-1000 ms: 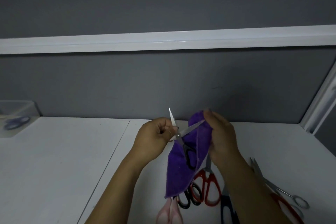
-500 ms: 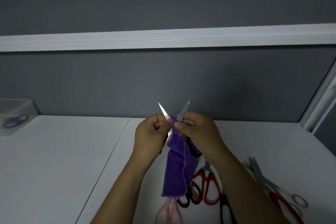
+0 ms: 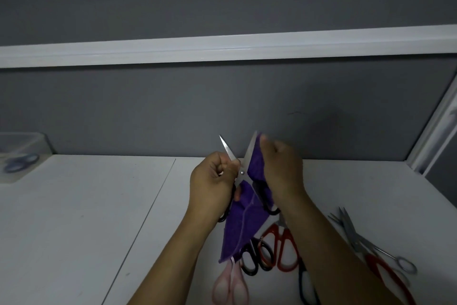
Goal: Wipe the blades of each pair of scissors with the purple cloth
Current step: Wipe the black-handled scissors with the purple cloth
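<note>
My left hand grips the black handle of a pair of scissors held upright above the table, blades spread in a V. My right hand pinches the purple cloth around the right blade near its tip. The cloth hangs down below both hands and hides part of the handles. The left blade stands bare.
On the white table under my arms lie pink-handled scissors, black-handled scissors, red-handled scissors, a dark blue-handled pair, and steel scissors at the right. A clear box at far left holds blue scissors.
My right hand slid the cloth up the right blade from the pivot toward the tip. The blades stayed spread, and my left hand kept its hold.
</note>
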